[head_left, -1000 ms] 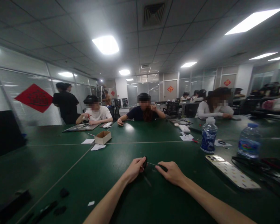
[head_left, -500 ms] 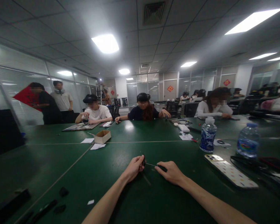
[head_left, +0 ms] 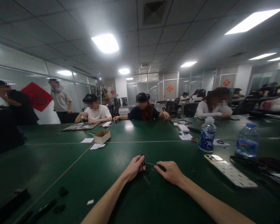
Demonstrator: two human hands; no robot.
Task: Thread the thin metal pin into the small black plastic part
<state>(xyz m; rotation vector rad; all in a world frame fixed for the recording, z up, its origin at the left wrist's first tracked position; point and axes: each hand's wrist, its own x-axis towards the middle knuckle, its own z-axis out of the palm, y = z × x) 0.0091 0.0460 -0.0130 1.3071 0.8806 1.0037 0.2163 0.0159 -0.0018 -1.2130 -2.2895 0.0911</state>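
Over the green table (head_left: 121, 193), my left hand (head_left: 133, 168) is closed on a small black part (head_left: 143, 161), mostly hidden by the fingers. Facing it, my right hand (head_left: 170, 172) grips the black handle of a screwdriver (head_left: 162, 167). Its thin metal shaft points left and reaches the black part; whether the tip sits in it I cannot make out. Between and below the hands the table shows a faint pale streak.
A phone in a patterned case (head_left: 230, 171) and two bottles, one with a white cap (head_left: 207, 135) and one blue-capped (head_left: 247, 140), stand right. An open box (head_left: 102, 137) lies ahead left. Several dark pieces (head_left: 59, 208) lie lower left. People sit across the table.
My hands stay almost in place, still holding the black part and the screwdriver. At the far left, a standing person in dark clothing has moved further left.
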